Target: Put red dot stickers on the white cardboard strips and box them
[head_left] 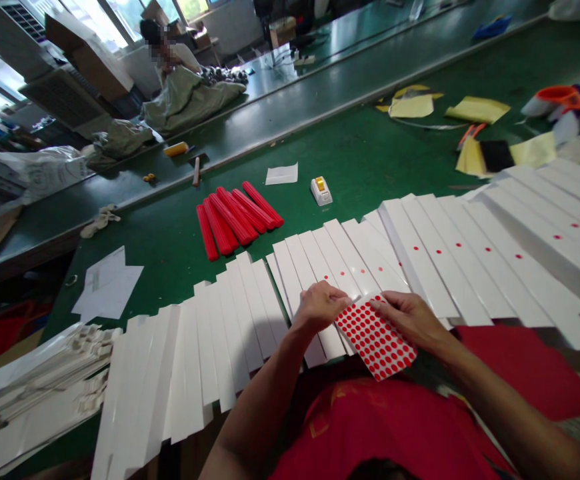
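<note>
Sticker sheet (376,339) covered in red dots, lying tilted at the near edge of the overlapping white strips (230,333), right between both hands. We see the left hand (320,305) resting on the strips with its fingertips (339,298) at the sheet's upper left corner, and the right hand (410,321) with its fingers (383,305) over the sheet's top edge, so the hands stand apart with the sheet bridging them. Thumbs and the sheet's underside are hidden, so we can't tell whether either hand actually pinches it. We'd judge the sheet light, thin and floppy rather than stiff, probably with a slick backing, so it's best taken by its edges, away from the dots. The strips look light, stiff and glossy, fanned like shingles, some with one small red dot each, and they could slide on each other if knocked. Behind them on the green table (350,150) are a bundle of red sticks (235,220), a small white-and-yellow gadget (321,191) and a paper slip (281,174). Yellow scraps (477,110) lie further off, a pile of white pieces (45,380) sits at left, a red board (525,370) lies at right, and a co-worker (170,57) sits beyond the far bench with a sack (190,100).
</note>
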`<action>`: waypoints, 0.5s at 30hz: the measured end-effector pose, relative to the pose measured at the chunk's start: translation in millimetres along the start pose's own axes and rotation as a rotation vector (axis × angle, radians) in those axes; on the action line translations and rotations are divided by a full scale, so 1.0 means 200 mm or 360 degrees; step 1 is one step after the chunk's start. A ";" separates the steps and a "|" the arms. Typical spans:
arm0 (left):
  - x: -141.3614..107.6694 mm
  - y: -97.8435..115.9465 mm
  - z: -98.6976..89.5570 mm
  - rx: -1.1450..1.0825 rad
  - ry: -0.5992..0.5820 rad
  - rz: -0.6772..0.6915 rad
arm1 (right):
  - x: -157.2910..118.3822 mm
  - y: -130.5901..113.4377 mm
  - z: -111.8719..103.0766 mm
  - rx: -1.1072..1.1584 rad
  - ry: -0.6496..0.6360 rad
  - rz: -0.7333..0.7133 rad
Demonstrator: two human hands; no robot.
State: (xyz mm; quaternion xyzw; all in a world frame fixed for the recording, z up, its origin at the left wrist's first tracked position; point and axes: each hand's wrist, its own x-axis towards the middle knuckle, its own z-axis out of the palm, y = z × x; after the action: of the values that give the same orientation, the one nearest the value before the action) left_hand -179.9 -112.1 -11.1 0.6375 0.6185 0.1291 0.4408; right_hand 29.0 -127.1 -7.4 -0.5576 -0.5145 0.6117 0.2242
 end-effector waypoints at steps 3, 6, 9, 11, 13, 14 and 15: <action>-0.02 -0.02 0.02 -0.0187 0.0041 0.0045 | 0.00 -0.02 0.01 0.0007 -0.0019 0.0002; -0.02 -0.03 0.04 -0.0200 0.0095 0.0020 | 0.01 -0.04 0.03 0.0016 -0.0032 0.0023; -0.03 -0.05 0.03 -0.0209 0.0103 0.0020 | 0.01 -0.05 0.04 0.0010 -0.0037 0.0049; -0.02 -0.06 0.02 -0.0236 0.0093 0.0019 | 0.02 -0.05 0.05 0.0002 -0.0034 0.0048; -0.02 -0.08 0.00 -0.0190 0.0134 -0.0037 | 0.02 -0.05 0.06 -0.0008 -0.0030 0.0031; -0.01 -0.09 -0.02 -0.0115 0.0209 -0.0088 | 0.02 -0.05 0.06 -0.0009 -0.0025 0.0022; 0.00 -0.10 -0.03 -0.0010 0.0309 -0.0149 | 0.02 -0.05 0.07 -0.0008 -0.0019 0.0015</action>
State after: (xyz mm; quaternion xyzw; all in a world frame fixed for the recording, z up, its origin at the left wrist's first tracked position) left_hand -198.3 -112.4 -22.6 0.5909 0.6871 0.1715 0.3864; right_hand 12.4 -124.7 -2.6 -0.5569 -0.5148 0.6146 0.2169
